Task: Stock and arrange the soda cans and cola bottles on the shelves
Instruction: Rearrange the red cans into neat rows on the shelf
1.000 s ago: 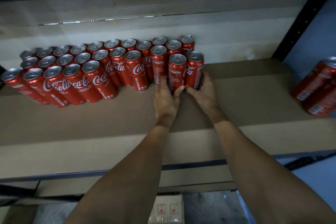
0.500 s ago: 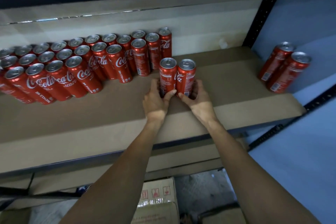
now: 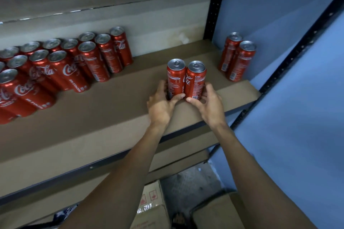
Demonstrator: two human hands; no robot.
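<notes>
While the left hand (image 3: 160,105) grips the left can (image 3: 176,78) and the right hand (image 3: 209,105) grips the right can (image 3: 195,81), the two stand upright and touching on the shelf (image 3: 111,117) near its front edge. A packed block of cans (image 3: 61,69) fills the left; a spare pair (image 3: 236,57) stands at the right by the blue wall (image 3: 260,15). Cartons (image 3: 150,201) sit below.

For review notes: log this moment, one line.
left hand grips left red metal can; right hand grips right red metal can; both upright on brown shelf
</notes>
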